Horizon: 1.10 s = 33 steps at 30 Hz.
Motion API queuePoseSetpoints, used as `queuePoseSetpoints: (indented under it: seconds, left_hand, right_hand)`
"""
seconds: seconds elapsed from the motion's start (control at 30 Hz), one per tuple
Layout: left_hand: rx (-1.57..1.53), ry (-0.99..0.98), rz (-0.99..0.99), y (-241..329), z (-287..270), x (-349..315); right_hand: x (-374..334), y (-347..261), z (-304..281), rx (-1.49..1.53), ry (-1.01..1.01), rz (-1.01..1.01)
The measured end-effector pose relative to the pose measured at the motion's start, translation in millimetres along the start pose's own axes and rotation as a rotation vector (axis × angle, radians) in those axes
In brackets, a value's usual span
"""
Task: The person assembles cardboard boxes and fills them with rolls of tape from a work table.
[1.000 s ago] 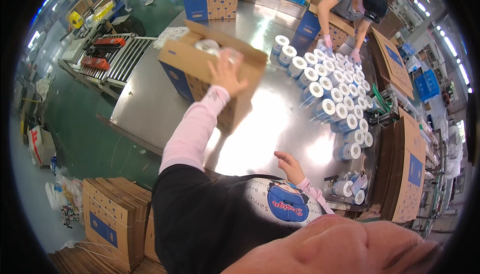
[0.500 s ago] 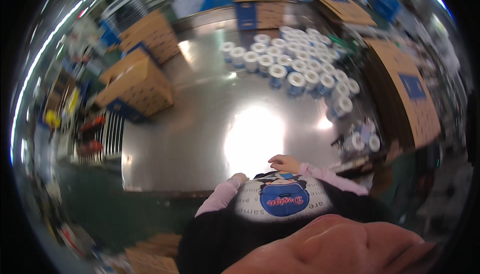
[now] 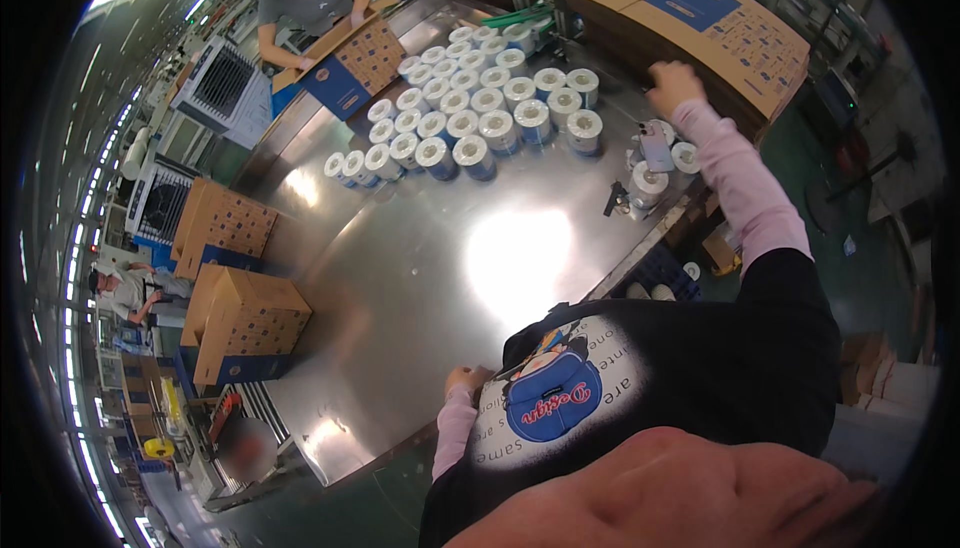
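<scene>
A: What am I seeing change on the feed?

B: I'm seeing the right hand (image 3: 675, 88) reaching out, no longer staying close to the shirt. It's hovering just beside the stack of flat cartons (image 3: 690, 33) that's standing along the right side of the surface (image 3: 400, 278).

A: Is it gripping anything?

B: I'm seeing curled fingers and nothing clearly between them, but I'm not managing to tell whether they're touching the cardboard.

A: And the other?

B: The left hand (image 3: 466, 380) is keeping low, near the surface's near edge and beside the shirt. Its fingers are mostly hiding from me, so I'm not telling clenched from released.

A: Where's the carton it was touching a second ago?

B: That blue-and-brown carton (image 3: 255, 318) is standing at the left end, next to a second carton (image 3: 225, 218), with neither hand touching it. I'm reading the work as shifting over to the stack side.

A: And the wrapped rolls (image 3: 474, 160)?

B: They're standing upright in a cluster on the surface, with a co-worker (image 3: 315, 8) handling a third carton (image 3: 355, 66) beyond them.
</scene>
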<state>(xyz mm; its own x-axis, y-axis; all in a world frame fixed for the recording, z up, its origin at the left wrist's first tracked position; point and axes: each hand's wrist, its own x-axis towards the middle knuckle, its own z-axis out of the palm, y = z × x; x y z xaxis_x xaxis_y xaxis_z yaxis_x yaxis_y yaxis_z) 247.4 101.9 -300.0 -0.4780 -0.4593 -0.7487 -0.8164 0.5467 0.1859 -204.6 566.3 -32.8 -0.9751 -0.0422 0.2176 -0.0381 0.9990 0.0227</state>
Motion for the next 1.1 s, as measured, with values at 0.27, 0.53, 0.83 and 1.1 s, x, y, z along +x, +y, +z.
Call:
queuePoseSetpoints:
  seconds: [0.27,0.53,0.83,1.1]
  left_hand:
    - [0.085,-0.029,-0.052,50.3,-1.4,-20.6]
    - [0.002,-0.089,0.105,58.3,27.9,2.8]
    - [-0.32,0.209,0.414,65.1,22.9,58.3]
    - [-0.779,0.836,0.634,108.4,-174.8,-3.1]
  right_hand:
    - [-2.6,181.8,18.1,-0.288,0.036,0.344]
    - [-7.1,129.8,1.2,-0.326,0.113,-0.05]
    - [-52.9,5.1,-130.5,0.298,0.349,-0.637]
    - [-85.7,-97.0,-189.1,0.414,-0.035,-1.055]
